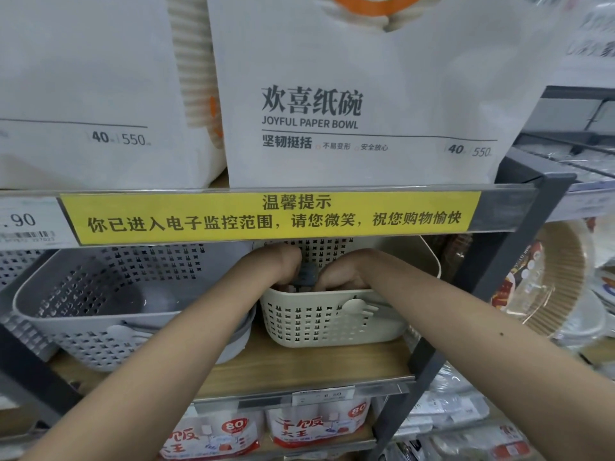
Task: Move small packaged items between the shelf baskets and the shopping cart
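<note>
Both hands are down inside the cream basket [332, 322] on the wooden shelf [299, 369]. Left hand [284, 266] and right hand [342, 272] sit close together over a small dark grey item [307, 277] between them; fingers are curled around it, but I can't tell which hand actually grips it, the basket rim hides the fingertips. The item sits at the near side of the basket, just above the front rim. A white hook-like tag [357, 307] hangs on the basket's front wall, just under my right wrist. Grey basket [109, 314] stands just left of the cream one, sides nearly touching; what it holds is hard to make out. Yellow notice strip [269, 216] runs along the shelf edge above my hands. White paper bowl packs [366, 104] stand on the upper shelf. Cart isn't in my view.
</note>
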Demonstrator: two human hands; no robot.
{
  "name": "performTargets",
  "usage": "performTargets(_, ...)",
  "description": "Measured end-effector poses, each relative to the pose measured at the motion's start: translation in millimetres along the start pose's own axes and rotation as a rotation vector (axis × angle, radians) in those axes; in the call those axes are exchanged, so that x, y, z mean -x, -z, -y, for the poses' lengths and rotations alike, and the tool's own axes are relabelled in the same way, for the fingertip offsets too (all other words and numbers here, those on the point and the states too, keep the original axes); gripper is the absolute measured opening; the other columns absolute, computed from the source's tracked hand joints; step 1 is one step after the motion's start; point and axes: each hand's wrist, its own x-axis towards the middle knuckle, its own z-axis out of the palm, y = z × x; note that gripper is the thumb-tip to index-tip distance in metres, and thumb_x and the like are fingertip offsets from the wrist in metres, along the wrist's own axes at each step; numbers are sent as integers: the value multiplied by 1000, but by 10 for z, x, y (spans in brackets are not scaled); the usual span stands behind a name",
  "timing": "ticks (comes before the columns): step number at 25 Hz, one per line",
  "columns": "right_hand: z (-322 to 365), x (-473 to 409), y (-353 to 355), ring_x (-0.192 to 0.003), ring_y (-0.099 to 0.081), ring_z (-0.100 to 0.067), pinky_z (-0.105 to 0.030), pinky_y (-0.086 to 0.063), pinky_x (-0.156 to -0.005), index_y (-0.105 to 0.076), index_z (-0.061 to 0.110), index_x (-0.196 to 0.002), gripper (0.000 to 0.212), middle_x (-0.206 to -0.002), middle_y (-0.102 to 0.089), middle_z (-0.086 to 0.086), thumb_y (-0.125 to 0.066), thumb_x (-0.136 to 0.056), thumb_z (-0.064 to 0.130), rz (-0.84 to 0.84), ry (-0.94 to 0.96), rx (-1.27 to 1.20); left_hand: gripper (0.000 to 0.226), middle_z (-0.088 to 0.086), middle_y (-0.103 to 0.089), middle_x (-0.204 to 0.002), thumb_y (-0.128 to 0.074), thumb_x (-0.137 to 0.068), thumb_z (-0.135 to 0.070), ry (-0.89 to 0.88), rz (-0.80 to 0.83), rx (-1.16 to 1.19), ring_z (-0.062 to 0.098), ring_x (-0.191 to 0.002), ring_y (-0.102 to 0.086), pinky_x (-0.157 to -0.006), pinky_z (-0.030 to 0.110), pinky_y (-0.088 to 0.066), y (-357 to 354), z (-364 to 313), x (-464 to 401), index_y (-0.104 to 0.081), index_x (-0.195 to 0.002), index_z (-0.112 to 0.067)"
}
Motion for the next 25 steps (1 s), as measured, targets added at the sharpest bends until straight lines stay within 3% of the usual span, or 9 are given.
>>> performTargets(2, 13, 46, -20, -81, -62, -17, -24, -54, -67, -59, 5, -116, 27, -100, -66, -6, -46, -99, 23, 20, 7, -16, 22, 5, -65, -106, -57, -92, -16, -11, 9, -30, 18, -83, -53, -70, 28, -42, 9, -11, 23, -68, -110, -9)
performTargets(3, 13, 55, -24, -86, -64, -20, -26, -54, -71, -59, 7, -113, 27, -100, -66, -7, -48, -98, 26, 13, 10, -7, 23, 6, -65, -105, -55, -92, -16, -20, 7, -48, 18, -83, -53, -69, 28, -42, 7, -15, 47, -68, -110, -8)
performTargets(6, 6, 82, -16, -115, -58, -28, -30, -49, -86, -52, 4, -130, 43, -128, -59, -14, -52, -96, 31, -38, 6, 18, 22, 6, -60, -92, -52, -93, -15, -72, -88, -17, 20, -80, -53, -67, 28, -40, -6, 4, 145, -67, -106, -8)
performTargets(9, -21, 105, -20, -104, -57, -22, -25, -48, -77, -50, 6, -132, 46, -131, -56, -11, -55, -94, 31, -136, 18, 12, 23, 6, -64, -108, -51, -94, -17, -153, -217, 112, 22, -96, -58, -80, 30, -47, 34, 50, 283, -65, -111, -13)
performTargets(13, -56, 202, -12, -93, -60, -22, -28, -49, -74, -60, 8, -110, 29, -103, -61, -8, -61, -90, 29, -283, 40, -82, 26, 4, -62, -120, -47, -97, -21, -243, -302, 205, 20, -106, -56, -89, 32, -46, 122, 98, 542, -62, -117, -15)
performTargets(17, -107, 656, -197, -103, -56, -21, -30, -45, -85, -55, 9, -124, 38, -114, -58, -5, -59, -92, 30, -721, 245, 113, 27, 2, -62, -118, -47, -97, -26, -284, -388, 293, 18, -105, -56, -90, 36, -47, 113, 88, 812, -61, -118, -19)
performTargets(19, -248, 925, -459, -114, -54, -21, -27, -42, -89, -52, 13, -130, 40, -127, -57, -5, -55, -94, 28, -980, 380, 251, 33, 2, -59, -127, -48, -97, -29, -284, -474, 283, 20, -113, -54, -93, 36, -46, 57, 28, 932, -54, -128, -20)
performTargets(21, -515, 1099, -796, -113, -53, -24, -34, -43, -93, -51, 14, -130, 39, -127, -56, -6, -53, -94, 26, -1207, 467, 332, 42, 2, -51, -138, -47, -97, -31, -262, -593, 254, 22, -124, -48, -99, 35, -43, -62, -38, 1067, -46, -137, -20)
performTargets(25, -1271, 1269, -1499, -117, -49, -20, -34, -35, -101, -58, 11, -120, 37, -126, -57, -4, -42, -92, 29, -1449, 336, 423, 38, 10, -59, -125, -49, -93, -26, -463, -846, 268, 31, -113, -54, -92, 42, -46, -312, -281, 1277, -56, -127, -9)
